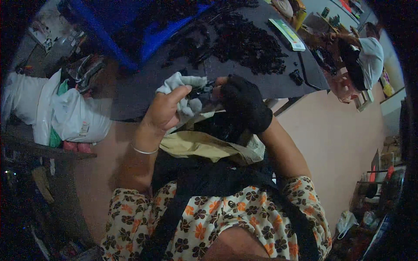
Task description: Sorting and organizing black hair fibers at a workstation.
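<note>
My left hand (167, 104), its fingers partly wrapped in whitish cloth and its thumb bare, is closed on a small black piece (201, 90). From the other side my right hand (244, 100), in a black glove with bare fingertips, pinches at the same piece. Its exact kind is too small and dark to make out. Both hands are held at the near edge of a dark table (135, 98). Just below them an open yellowish sack (196, 145) with dark contents rests near my lap. Beyond the hands, a heap of small black pieces (248, 43) is spread over the table.
A blue crate (111, 39) stands at the far left of the table. A green-and-white flat box (287, 35) lies at the far right. White bags (78, 115) are piled on the left. Another person (370, 56) works at the upper right.
</note>
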`<action>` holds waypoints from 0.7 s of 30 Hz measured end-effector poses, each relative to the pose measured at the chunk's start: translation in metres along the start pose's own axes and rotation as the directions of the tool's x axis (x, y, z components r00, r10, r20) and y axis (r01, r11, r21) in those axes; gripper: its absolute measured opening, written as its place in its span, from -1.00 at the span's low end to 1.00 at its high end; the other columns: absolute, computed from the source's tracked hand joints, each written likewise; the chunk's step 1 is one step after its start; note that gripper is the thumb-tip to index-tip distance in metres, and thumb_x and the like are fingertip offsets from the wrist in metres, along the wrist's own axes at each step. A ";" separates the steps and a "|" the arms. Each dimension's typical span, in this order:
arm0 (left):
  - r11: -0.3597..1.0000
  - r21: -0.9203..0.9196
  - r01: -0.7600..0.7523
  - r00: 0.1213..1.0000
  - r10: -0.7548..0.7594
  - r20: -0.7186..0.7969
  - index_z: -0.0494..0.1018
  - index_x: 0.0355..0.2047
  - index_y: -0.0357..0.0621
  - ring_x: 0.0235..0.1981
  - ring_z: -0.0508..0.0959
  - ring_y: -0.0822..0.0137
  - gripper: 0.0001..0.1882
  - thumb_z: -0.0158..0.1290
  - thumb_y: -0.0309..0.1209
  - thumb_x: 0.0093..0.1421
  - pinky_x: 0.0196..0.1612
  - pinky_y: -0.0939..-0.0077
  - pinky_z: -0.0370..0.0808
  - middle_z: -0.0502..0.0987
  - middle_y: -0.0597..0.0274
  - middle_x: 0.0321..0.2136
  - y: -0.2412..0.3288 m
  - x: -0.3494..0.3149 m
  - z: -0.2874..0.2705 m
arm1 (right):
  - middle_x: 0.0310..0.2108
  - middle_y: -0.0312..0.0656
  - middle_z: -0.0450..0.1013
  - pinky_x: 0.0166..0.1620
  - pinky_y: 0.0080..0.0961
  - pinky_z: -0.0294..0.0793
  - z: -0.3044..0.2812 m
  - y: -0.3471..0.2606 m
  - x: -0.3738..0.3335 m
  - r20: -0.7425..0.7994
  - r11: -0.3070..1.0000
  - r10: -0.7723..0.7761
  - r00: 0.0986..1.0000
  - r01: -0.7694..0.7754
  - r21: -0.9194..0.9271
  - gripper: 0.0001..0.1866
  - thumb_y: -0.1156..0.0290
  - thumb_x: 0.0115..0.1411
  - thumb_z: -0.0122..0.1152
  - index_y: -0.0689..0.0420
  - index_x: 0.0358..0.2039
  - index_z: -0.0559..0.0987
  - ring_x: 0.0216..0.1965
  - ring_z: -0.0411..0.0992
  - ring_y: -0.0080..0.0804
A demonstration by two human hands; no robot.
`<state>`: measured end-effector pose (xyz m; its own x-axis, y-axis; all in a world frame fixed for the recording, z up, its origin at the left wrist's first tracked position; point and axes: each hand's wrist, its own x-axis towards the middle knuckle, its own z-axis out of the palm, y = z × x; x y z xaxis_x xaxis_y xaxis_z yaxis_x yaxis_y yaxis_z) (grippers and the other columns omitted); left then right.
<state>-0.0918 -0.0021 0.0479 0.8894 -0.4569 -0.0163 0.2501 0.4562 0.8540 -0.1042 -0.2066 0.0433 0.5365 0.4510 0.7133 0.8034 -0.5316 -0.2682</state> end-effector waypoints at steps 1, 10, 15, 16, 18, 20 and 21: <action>1.000 0.000 0.001 1.000 -0.001 0.000 0.34 -0.18 -0.30 -0.43 0.51 0.40 -0.77 -0.18 -0.55 0.15 -0.48 0.56 0.53 0.46 0.14 -0.30 0.000 -0.001 0.002 | -0.33 -0.11 0.43 -0.33 -0.42 0.44 -0.001 -0.001 0.000 0.031 0.999 0.015 0.999 -0.014 -0.045 -0.79 0.50 -0.10 0.13 0.15 -0.36 0.46 -0.35 0.42 -0.17; 0.942 0.305 -0.141 0.988 0.151 -0.008 0.35 -0.23 -0.33 -0.36 0.50 0.40 -0.82 -0.06 -0.57 0.12 -0.37 0.53 0.55 0.45 0.18 -0.32 -0.011 -0.007 0.016 | -0.35 -0.17 0.43 -0.28 -0.36 0.42 -0.003 -0.003 0.000 0.109 0.988 -0.080 0.991 0.094 -0.126 -0.80 0.44 -0.14 0.19 0.10 -0.41 0.50 -0.32 0.41 -0.18; 0.792 0.573 -0.213 0.957 0.286 -0.040 0.38 -0.26 -0.32 -0.41 0.48 0.44 -0.82 -0.02 -0.59 0.08 -0.37 0.59 0.52 0.45 0.19 -0.32 -0.012 -0.021 0.025 | -0.35 -0.19 0.44 -0.25 -0.43 0.39 0.004 -0.010 0.003 0.085 0.980 0.184 0.979 -0.189 0.053 -0.73 0.36 -0.11 0.28 0.16 -0.37 0.49 -0.29 0.41 -0.29; 0.792 0.572 -0.212 0.957 0.286 -0.041 0.38 -0.26 -0.32 -0.41 0.48 0.44 -0.82 -0.02 -0.59 0.08 -0.37 0.59 0.52 0.45 0.19 -0.32 -0.014 -0.023 0.024 | -0.36 -0.18 0.44 -0.24 -0.46 0.39 0.005 -0.009 0.000 0.224 0.892 0.370 0.902 -0.412 0.186 -0.69 0.33 -0.11 0.30 0.18 -0.36 0.49 -0.29 0.41 -0.35; 0.525 0.811 -0.259 0.945 0.310 0.101 0.40 -0.25 -0.36 -0.42 0.51 0.43 -0.79 -0.04 -0.61 0.06 -0.31 0.62 0.45 0.49 0.15 -0.36 -0.020 -0.023 0.017 | -0.36 -0.16 0.45 -0.23 -0.48 0.39 0.003 -0.007 -0.003 0.380 0.736 0.508 0.773 -0.619 0.276 -0.66 0.31 -0.11 0.33 0.21 -0.34 0.48 -0.29 0.41 -0.41; 0.426 0.827 -0.366 0.911 0.347 0.225 0.42 -0.24 -0.33 -0.40 0.51 0.41 -0.76 -0.01 -0.62 0.03 -0.31 0.60 0.44 0.50 0.16 -0.38 -0.024 -0.017 0.006 | -0.38 -0.11 0.47 -0.24 -0.48 0.40 0.001 -0.003 -0.005 0.455 0.773 0.497 0.738 -0.615 0.153 -0.63 0.32 -0.12 0.34 0.22 -0.30 0.49 -0.32 0.42 -0.45; 0.320 0.857 -0.403 0.901 0.305 0.310 0.43 -0.23 -0.30 -0.37 0.50 0.39 -0.74 0.02 -0.60 0.00 -0.28 0.58 0.43 0.50 0.14 -0.35 -0.022 -0.015 0.006 | -0.38 -0.11 0.47 -0.24 -0.48 0.40 0.002 0.001 -0.010 0.454 0.772 0.498 0.738 -0.616 0.154 -0.63 0.32 -0.12 0.34 0.22 -0.30 0.49 -0.32 0.42 -0.45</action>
<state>-0.1128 -0.0102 0.0329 0.7587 -0.5090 0.4067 -0.6067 -0.3245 0.7257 -0.1086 -0.2101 0.0349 0.9139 0.3938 0.0987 0.3298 -0.5782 -0.7463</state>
